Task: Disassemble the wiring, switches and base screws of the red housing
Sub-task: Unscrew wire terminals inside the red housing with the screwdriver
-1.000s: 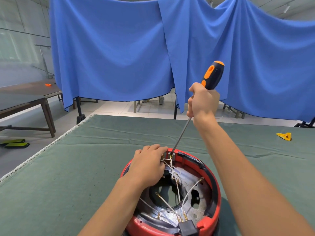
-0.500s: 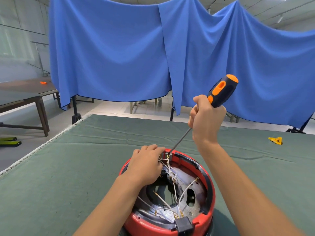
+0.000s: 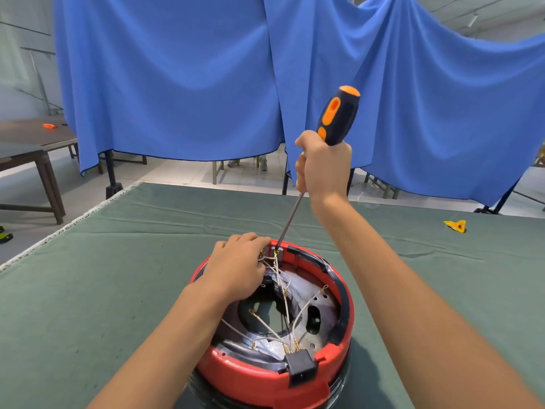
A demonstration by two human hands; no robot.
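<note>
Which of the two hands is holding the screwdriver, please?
The right hand, raised above the red housing, grips the screwdriver handle; the left hand rests on the housing's far rim by the wires.

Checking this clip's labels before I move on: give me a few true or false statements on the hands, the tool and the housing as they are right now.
1. The right hand grips the screwdriver by its black and orange handle. True.
2. The screwdriver tip sits at the near rim of the red housing, by the black connector block. False: it sits at the far rim.
3. The left hand rests on the far left rim, fingers at the wires. True.
4. The housing stands on bare wood. False: it stands on a green cloth.
5. A yellow object lies on the cloth far to the right. True.
</note>
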